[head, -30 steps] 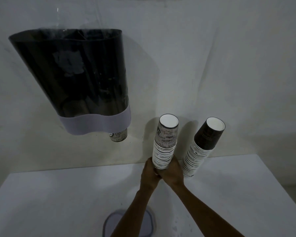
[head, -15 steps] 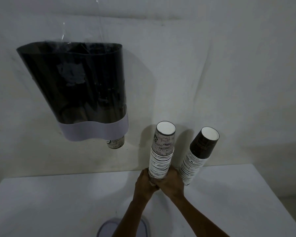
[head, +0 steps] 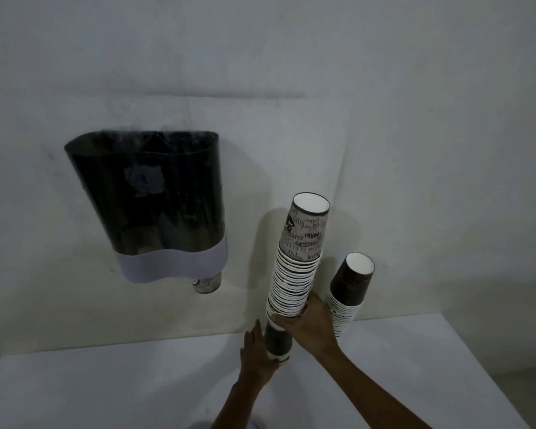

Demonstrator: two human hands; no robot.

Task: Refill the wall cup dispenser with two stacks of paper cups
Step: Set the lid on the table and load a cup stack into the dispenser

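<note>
The right hand [head: 311, 323] grips the tall printed paper-cup stack [head: 297, 264] near its base. The left hand [head: 257, 357] wraps the dark bottom cup [head: 277, 340].

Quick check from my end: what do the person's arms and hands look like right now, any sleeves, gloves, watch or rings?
Both forearms are bare as far as the frame shows; no sleeve edge enters the picture. The left hand and right hand wear no gloves. No watch, bracelet or ring is visible on either wrist or on the fingers that show, though the dim light makes small items hard to rule out.
</note>
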